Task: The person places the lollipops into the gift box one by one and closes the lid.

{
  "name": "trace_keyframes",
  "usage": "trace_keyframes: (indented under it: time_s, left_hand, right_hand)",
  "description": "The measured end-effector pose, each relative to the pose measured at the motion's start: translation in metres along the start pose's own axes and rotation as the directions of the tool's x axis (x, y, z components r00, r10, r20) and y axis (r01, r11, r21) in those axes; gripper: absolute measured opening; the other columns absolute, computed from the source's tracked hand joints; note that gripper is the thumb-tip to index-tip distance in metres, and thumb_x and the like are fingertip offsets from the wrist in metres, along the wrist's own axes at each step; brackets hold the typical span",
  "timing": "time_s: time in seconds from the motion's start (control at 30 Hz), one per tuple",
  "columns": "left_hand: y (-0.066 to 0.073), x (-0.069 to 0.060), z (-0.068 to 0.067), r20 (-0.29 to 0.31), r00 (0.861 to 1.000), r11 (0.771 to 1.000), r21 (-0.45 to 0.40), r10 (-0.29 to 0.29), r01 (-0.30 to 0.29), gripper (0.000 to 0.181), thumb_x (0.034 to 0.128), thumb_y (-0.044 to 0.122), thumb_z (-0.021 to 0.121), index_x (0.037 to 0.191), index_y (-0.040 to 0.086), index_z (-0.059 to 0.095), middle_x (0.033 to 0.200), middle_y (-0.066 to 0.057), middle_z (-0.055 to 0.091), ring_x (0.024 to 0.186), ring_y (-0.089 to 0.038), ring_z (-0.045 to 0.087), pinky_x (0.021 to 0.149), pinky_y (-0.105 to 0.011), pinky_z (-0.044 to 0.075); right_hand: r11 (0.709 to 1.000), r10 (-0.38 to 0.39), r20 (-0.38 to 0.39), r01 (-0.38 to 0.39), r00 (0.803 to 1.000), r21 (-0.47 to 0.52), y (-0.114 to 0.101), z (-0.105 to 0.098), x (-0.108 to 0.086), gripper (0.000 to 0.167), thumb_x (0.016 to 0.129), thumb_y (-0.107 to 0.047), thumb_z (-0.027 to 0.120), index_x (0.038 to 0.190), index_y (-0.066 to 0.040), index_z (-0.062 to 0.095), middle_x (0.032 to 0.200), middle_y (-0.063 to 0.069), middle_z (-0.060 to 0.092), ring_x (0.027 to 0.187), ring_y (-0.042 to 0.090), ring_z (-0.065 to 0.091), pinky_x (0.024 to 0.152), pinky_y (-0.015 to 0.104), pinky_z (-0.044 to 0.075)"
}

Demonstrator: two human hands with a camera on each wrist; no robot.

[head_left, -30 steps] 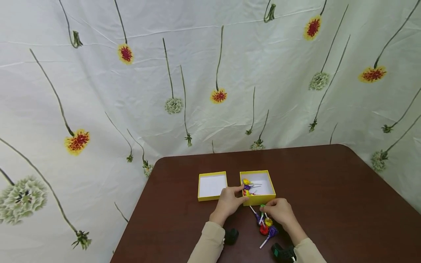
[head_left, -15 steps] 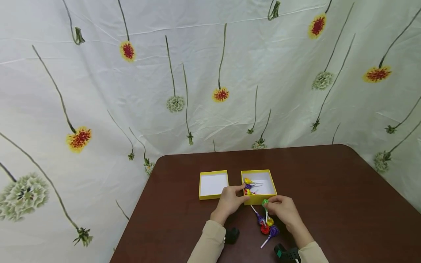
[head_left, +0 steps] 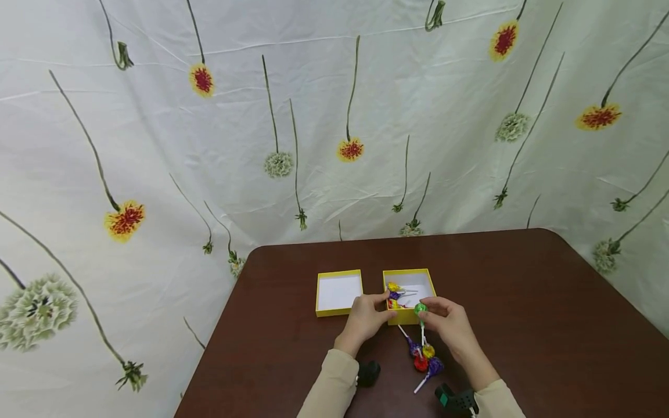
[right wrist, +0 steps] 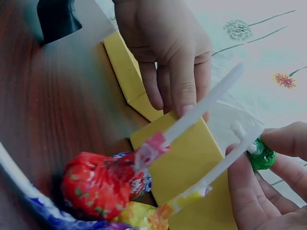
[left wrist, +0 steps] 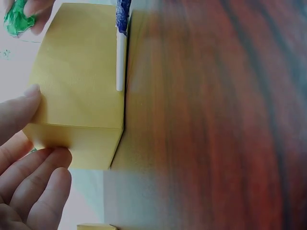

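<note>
A yellow box (head_left: 403, 317) with a white inside stands uncovered on the table, several lollipops (head_left: 394, 287) lying along its left side. My left hand (head_left: 362, 322) holds its near left corner, thumb (left wrist: 21, 110) on the front wall and fingers around on the left side wall. Between thumb and fingers my right hand (head_left: 450, 326) pinches a green lollipop (head_left: 420, 309) by its wrapped head at the box's front rim, stick pointing down toward me. Before the box lie a red lollipop (head_left: 420, 364), a yellow one (head_left: 428, 351) and two purple ones (head_left: 435, 366).
Left of the box lies its shallow yellow lid (head_left: 339, 292), white inside facing up. The dark brown table (head_left: 502, 284) ends against a flower-printed cloth (head_left: 313, 116). Black devices are strapped at the left wrist (head_left: 368, 375) and the right wrist (head_left: 456, 402).
My right hand has lifted the green lollipop from the pile and carried it forward to the box's front rim. The left hand has stayed at the box corner.
</note>
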State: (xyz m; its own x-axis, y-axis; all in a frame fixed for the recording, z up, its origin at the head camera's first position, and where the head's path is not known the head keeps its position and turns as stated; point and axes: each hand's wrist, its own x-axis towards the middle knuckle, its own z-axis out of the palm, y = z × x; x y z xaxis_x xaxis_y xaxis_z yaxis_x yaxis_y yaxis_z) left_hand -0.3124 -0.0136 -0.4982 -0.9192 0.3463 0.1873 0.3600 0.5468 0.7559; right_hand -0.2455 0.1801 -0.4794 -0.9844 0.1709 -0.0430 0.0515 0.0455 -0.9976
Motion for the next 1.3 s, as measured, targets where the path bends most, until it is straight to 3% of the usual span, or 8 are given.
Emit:
trace_keyframes:
  time_s: [0.2, 0.47, 0.77, 0.87, 1.1, 1.3]
  left_hand:
    - [0.002, -0.001, -0.002, 0.006, 1.0, 1.0, -0.007, -0.014, 0.014, 0.049, 0.0887, 0.026, 0.077, 0.133, 0.009, 0.066, 0.134, -0.008, 0.066, 0.123, -0.03, 0.063, 0.099, -0.045, 0.054]
    - [0.003, -0.001, -0.003, 0.012, 1.0, 1.0, -0.013, -0.018, 0.018, 0.049, 0.089, 0.026, 0.077, 0.134, 0.01, 0.065, 0.135, -0.009, 0.065, 0.123, -0.031, 0.063, 0.097, -0.044, 0.055]
    - [0.001, 0.0, -0.002, 0.01, 1.0, 1.0, -0.009, -0.018, 0.018, 0.048, 0.0889, 0.026, 0.077, 0.133, 0.01, 0.066, 0.135, -0.007, 0.066, 0.125, -0.031, 0.062, 0.101, -0.046, 0.053]
    - [0.001, 0.001, -0.002, 0.008, 1.0, 1.0, -0.011, -0.022, 0.022, 0.049, 0.0887, 0.026, 0.077, 0.133, 0.01, 0.066, 0.134, -0.008, 0.066, 0.125, -0.031, 0.062, 0.101, -0.046, 0.052]
    - [-0.001, 0.001, -0.001, 0.014, 1.0, 1.0, -0.016, -0.019, 0.019, 0.049, 0.0892, 0.026, 0.077, 0.134, 0.009, 0.065, 0.134, -0.009, 0.066, 0.124, -0.031, 0.062, 0.101, -0.046, 0.053]
    - [-0.001, 0.001, -0.001, 0.013, 1.0, 1.0, -0.017, -0.015, 0.015, 0.049, 0.0889, 0.026, 0.077, 0.133, 0.008, 0.065, 0.134, -0.009, 0.066, 0.123, -0.031, 0.063, 0.1, -0.046, 0.053]
  right_hand:
    - [1.0, 0.006, 0.033, -0.007, 0.999, 0.022, -0.007, -0.002, 0.003, 0.034, 0.093, 0.0, 0.066, 0.124, 0.013, 0.061, 0.097, 0.006, 0.069, 0.085, 0.018, 0.07, 0.078, 0.026, 0.06]
    - [0.999, 0.012, 0.022, -0.013, 1.0, 0.04, -0.015, -0.002, 0.013, 0.036, 0.098, -0.008, 0.063, 0.128, 0.012, 0.06, 0.1, -0.001, 0.066, 0.083, 0.007, 0.069, 0.078, 0.02, 0.058]
    - [0.996, -0.032, 0.055, 0.036, 0.998, -0.084, -0.023, -0.005, 0.024, 0.036, 0.096, -0.008, 0.066, 0.129, 0.008, 0.061, 0.109, 0.008, 0.072, 0.089, 0.007, 0.066, 0.079, 0.018, 0.056]
    - [0.988, -0.048, 0.06, 0.056, 0.997, -0.145, -0.026, -0.005, 0.028, 0.033, 0.096, -0.009, 0.066, 0.126, 0.006, 0.065, 0.114, 0.013, 0.07, 0.093, 0.012, 0.065, 0.083, 0.021, 0.055]
    - [0.965, -0.071, 0.084, 0.09, 0.994, -0.246, -0.03, -0.003, 0.036, 0.032, 0.097, -0.011, 0.066, 0.126, 0.001, 0.068, 0.126, 0.019, 0.068, 0.118, 0.033, 0.06, 0.097, 0.044, 0.055]
    - [0.945, -0.092, 0.121, 0.125, 0.988, -0.303, -0.029, -0.003, 0.042, 0.03, 0.096, -0.009, 0.067, 0.124, 0.002, 0.069, 0.126, 0.02, 0.068, 0.119, 0.036, 0.061, 0.094, 0.043, 0.057]
